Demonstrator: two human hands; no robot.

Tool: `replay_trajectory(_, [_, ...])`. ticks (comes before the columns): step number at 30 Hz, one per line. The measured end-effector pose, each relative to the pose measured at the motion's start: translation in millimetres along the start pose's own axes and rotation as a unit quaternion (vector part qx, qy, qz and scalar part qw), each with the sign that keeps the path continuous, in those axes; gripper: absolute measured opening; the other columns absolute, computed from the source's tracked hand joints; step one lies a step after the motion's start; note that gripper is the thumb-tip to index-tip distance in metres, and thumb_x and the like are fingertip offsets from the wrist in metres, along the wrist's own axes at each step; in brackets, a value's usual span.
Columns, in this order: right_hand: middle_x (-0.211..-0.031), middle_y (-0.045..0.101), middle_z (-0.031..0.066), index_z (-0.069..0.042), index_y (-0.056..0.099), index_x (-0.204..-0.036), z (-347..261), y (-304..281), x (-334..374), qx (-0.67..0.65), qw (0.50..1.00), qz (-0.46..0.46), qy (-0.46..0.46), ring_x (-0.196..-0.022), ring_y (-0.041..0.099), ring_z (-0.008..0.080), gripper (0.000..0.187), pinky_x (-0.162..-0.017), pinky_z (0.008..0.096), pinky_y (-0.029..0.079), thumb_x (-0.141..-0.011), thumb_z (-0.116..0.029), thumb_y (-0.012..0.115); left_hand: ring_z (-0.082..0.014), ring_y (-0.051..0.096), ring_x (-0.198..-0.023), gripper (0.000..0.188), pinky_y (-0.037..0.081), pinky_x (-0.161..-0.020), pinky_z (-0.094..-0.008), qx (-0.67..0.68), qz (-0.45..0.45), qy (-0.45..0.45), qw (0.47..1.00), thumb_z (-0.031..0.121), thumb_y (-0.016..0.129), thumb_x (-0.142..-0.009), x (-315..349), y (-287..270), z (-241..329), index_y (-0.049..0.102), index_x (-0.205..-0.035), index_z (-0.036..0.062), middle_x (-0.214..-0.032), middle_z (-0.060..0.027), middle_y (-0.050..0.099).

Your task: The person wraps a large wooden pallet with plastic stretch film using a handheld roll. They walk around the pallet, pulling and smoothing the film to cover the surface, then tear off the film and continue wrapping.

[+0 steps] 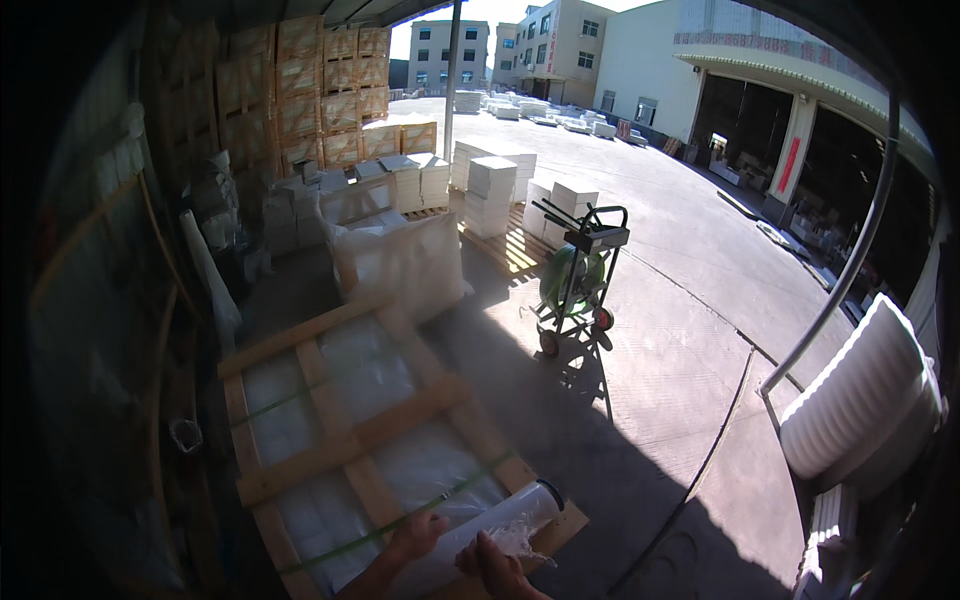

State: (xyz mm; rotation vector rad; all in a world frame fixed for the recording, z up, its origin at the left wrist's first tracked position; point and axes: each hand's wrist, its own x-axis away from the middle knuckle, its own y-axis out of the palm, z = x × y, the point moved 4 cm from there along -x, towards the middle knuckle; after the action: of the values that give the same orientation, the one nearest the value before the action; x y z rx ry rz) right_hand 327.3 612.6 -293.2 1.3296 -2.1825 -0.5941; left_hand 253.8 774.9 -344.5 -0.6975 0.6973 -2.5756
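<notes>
A roll of clear stretch film (478, 527) lies tilted across the near right corner of a wooden crate (350, 448), its dark core end pointing right. My right hand (487, 567) is closed in a pinch at the roll's near side, on the loose, crumpled film edge (520, 540). Just left of the roll, my left hand (420, 534) has curled fingers; what they hold, if anything, is hidden. The crate's boards frame plastic-wrapped white contents, and a green strap (445, 497) runs across it beside my left hand.
A strapping cart (580, 270) with a green reel and red wheels stands ahead. Behind are white stacked blocks (490, 195) on a pallet (512, 252) and tall wooden crates (340, 90). At right are a metal pole (850, 260) and rolled white foam sheeting (855, 385).
</notes>
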Motion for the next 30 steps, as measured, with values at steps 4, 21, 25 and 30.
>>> replay_trajectory(4, [-0.062,0.034,0.0006,-0.01,0.036,-0.065,-42.6,30.1,-16.6,-0.078,0.994,-0.074,-0.013,-0.06,0.033,0.0151,0.049,-0.062,0.0318,0.032,-0.104,-0.038,0.032,-0.0301,0.061,-0.103,0.047,0.049,-0.085,-0.0401,-0.032,-0.086,-0.062,0.994,0.039,0.053,-0.091,-2.0,63.1,-87.0,0.059,-0.116,-0.0001,-0.108,-0.0213,0.063])
replay_trajectory(21, [-0.067,0.057,0.0094,-0.013,0.057,-0.068,-195.5,166.4,56.1,-0.289,0.891,-0.332,-0.112,-0.065,0.052,0.0262,0.053,-0.067,0.0389,0.043,-0.102,-0.046,0.032,-0.0319,0.06,-0.106,0.052,0.049,-0.088,-0.043,0.433,0.004,-0.007,0.901,0.043,0.054,-0.09,17.0,15.6,-8.5,0.055,-0.122,0.0015,-0.115,-0.0201,0.061])
replay_trajectory(25, [-0.043,0.028,0.0001,-0.019,0.031,-0.054,-253.3,156.7,113.0,-0.092,0.932,-0.226,-0.268,-0.039,0.025,0.019,0.06,-0.05,0.0352,0.032,-0.103,-0.05,0.016,-0.0323,0.06,-0.106,0.054,0.049,-0.089,-0.0437,0.551,-0.019,0.044,0.833,0.044,0.054,-0.09,14.7,5.7,26.7,0.054,-0.123,0.0018,-0.117,-0.0198,0.06])
replay_trajectory(30, [-0.041,0.032,-0.0008,-0.017,0.037,-0.053,-297.2,120.6,183.5,0.119,0.899,-0.093,-0.412,-0.033,0.024,0.0162,0.063,-0.042,0.0332,0.03,-0.103,-0.05,0.017,-0.0329,0.06,-0.107,0.056,0.049,-0.09,-0.0445,0.579,-0.002,0.139,0.803,0.045,0.054,-0.089,1.5,7.8,75.6,0.053,-0.125,0.0023,-0.119,-0.0195,0.06])
